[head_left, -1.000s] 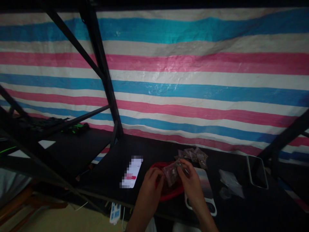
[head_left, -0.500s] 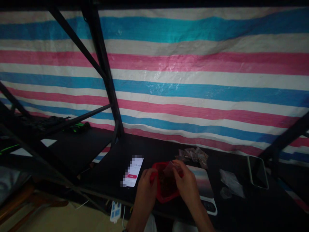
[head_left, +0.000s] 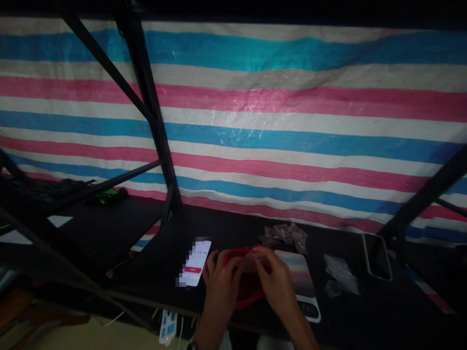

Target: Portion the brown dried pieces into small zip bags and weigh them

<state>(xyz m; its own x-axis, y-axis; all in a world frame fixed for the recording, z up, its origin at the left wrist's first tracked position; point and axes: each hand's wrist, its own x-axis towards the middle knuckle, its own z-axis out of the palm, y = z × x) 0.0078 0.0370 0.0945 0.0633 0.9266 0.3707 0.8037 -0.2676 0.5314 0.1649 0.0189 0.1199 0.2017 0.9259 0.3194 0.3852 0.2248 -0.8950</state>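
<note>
As left hand (head_left: 222, 279), right hand (head_left: 276, 278) curl over red tub (head_left: 248, 302), fingers (head_left: 263, 251) apparently pinch bag (head_left: 249, 263).

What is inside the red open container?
Dark, unidentifiable contents show inside the red open container; the left hand, right hand and small clear plastic bag cover the rest.

The left hand (head_left: 221, 278) and right hand (head_left: 276, 279) were bare; a dark, glinting band (head_left: 191, 345) crossed the left wrist (head_left: 200, 336); pale grey cloth (head_left: 274, 343) covered the legs (head_left: 226, 341).
</note>
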